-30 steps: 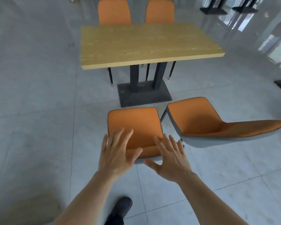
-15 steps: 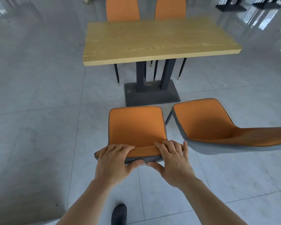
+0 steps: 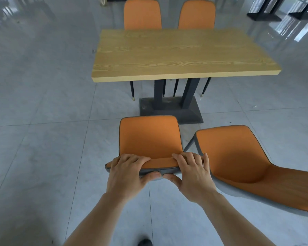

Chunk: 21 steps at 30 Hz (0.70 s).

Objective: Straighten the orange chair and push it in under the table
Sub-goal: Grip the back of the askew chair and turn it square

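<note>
1. The wooden table (image 3: 181,52) fills the upper centre of the frame on its dark pedestal base (image 3: 171,110).
2. A second orange chair (image 3: 256,166) lies at the lower right, just beside the one you hold.
3. The orange chair (image 3: 149,137) sits at the centre, below the table, its seat facing the base and not yet under the top.
4. Your left hand (image 3: 126,173) and right hand (image 3: 192,173) each clamp its backrest top, fingers curled over, thumbs pressed behind.
</note>
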### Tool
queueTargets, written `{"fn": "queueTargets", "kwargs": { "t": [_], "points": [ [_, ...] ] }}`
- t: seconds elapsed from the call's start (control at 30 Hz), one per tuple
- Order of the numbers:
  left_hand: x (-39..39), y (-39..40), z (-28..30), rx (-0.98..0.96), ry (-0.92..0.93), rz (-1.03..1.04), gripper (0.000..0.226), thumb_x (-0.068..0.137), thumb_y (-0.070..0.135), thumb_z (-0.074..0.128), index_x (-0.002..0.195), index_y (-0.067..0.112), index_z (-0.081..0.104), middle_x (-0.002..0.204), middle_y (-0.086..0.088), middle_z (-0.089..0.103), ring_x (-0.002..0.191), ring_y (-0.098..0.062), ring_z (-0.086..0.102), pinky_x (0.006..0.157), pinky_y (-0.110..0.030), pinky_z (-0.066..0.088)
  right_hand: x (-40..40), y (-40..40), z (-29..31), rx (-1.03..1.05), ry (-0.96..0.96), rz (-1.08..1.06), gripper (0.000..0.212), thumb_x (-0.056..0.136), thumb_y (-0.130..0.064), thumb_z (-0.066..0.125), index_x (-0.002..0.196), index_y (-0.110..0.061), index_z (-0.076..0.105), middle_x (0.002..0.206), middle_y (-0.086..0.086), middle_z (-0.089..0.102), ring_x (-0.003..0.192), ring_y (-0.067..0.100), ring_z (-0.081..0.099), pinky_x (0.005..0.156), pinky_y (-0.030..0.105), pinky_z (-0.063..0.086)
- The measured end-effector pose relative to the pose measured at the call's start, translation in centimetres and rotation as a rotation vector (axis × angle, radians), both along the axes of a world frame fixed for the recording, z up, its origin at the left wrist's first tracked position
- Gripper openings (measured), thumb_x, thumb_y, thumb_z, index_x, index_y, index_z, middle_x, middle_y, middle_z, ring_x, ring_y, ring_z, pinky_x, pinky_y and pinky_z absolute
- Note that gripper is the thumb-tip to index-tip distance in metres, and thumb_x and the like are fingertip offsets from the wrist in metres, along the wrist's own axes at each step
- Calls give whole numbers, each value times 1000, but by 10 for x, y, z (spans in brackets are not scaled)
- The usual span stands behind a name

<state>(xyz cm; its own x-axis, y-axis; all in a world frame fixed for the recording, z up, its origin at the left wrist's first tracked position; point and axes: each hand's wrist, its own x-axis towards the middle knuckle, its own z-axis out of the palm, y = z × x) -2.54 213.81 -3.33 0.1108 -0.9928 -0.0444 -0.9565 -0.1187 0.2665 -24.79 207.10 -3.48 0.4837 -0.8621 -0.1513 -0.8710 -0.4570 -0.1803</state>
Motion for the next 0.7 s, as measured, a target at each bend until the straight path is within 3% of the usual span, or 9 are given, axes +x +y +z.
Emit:
{"fn": "queueTargets", "kwargs": {
  "t": [0.7],
  "points": [
    [71, -172, -11, -72, -10, -5, 81, 81, 94, 22, 121, 40, 67, 115, 19, 68, 124, -16, 49, 107, -43, 35, 74, -169, -2, -34, 14, -24, 95, 81, -90, 7, 145, -30, 43, 135, 1, 51, 127, 31, 44, 119, 58, 20]
  ]
}}
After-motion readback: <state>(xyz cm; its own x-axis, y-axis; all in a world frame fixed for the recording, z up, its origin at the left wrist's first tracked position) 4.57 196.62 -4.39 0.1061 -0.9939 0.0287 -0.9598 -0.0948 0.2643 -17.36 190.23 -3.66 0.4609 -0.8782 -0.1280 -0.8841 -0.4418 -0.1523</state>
